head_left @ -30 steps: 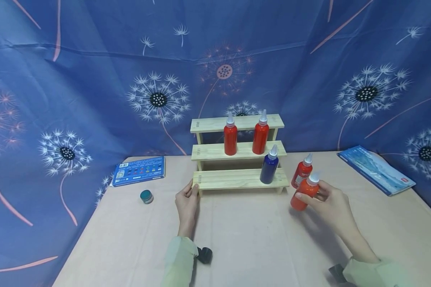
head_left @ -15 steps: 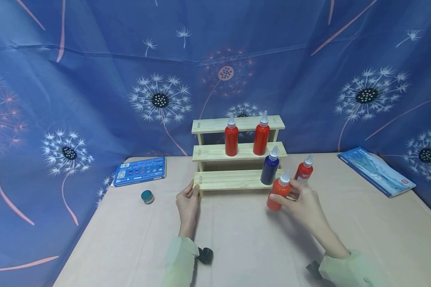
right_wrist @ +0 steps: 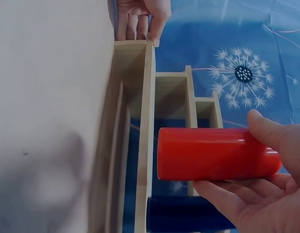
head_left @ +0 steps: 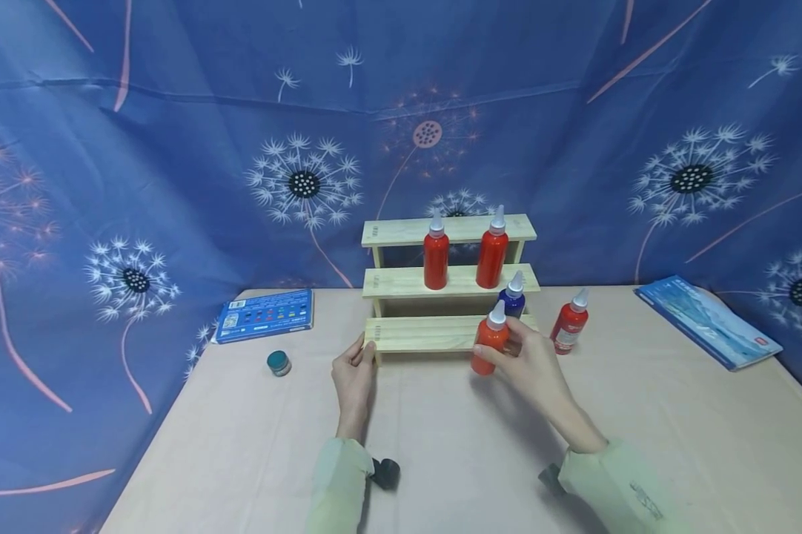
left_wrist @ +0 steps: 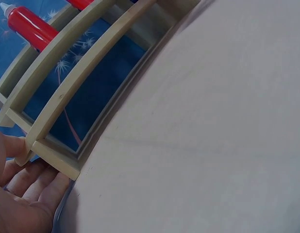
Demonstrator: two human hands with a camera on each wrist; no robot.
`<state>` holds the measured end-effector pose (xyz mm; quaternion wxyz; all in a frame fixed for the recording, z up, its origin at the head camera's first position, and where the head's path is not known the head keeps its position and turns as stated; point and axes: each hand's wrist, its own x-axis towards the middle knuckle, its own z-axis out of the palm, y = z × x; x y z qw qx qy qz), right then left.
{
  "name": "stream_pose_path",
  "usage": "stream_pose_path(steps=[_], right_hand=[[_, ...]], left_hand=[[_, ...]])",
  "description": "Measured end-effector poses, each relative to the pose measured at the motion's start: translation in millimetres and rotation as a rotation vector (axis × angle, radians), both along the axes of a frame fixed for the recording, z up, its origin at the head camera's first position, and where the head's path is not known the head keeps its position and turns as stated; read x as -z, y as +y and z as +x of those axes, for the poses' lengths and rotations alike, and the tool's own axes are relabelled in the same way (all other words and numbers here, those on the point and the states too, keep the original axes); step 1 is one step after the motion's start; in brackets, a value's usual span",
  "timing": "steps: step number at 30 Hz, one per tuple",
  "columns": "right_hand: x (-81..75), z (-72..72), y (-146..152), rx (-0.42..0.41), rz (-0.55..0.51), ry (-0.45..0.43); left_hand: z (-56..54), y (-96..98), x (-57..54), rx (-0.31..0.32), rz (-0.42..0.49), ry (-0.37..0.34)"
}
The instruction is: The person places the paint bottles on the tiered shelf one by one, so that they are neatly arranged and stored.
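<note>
A three-tier wooden rack [head_left: 414,332] stands at the back of the table. My left hand [head_left: 353,378] grips the left end of its bottom tier, thumb on the shelf edge and fingers at the leg in the left wrist view. My right hand [head_left: 534,367] holds an orange-red squeeze bottle [head_left: 491,337] with a pointed cap, in front of the bottom tier's right part. Behind it, partly hidden, a dark blue bottle [head_left: 511,300] stands on that tier. Two red bottles, one on the left [head_left: 436,259] and another on the right [head_left: 491,258], stand on the middle tier.
Another red bottle [head_left: 570,322] stands on the table right of the rack. A small jar with a teal lid [head_left: 279,363] and a blue box [head_left: 264,316] lie to the left. At the far right is a blue picture pad [head_left: 708,320]. A patterned blue cloth [head_left: 574,111] hangs behind.
My right hand has carried the orange-red bottle leftward, from beside the red table bottle to the front of the bottom tier. My left hand keeps its grip on the rack.
</note>
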<state>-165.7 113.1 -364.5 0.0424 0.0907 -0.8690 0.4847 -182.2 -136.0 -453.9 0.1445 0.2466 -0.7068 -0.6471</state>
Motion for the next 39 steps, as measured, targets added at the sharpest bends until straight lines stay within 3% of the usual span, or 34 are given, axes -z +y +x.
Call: stream_pose_path(steps=[9, 17, 39], right_hand=[[-2.6, -22.1, -21.9, -0.009, -0.029, 0.002], [-3.9, -39.6, -38.4, -0.020, -0.026, 0.012], [4.6, -59.8, -45.6, -0.020, -0.002, -0.035]], left_hand=[[-2.6, -0.5, 2.0, -0.024, -0.040, 0.018], [-2.6, -1.3, 2.9, -0.032, -0.021, 0.019], [-4.3, -0.4, 2.5, -0.030, -0.036, 0.022]])
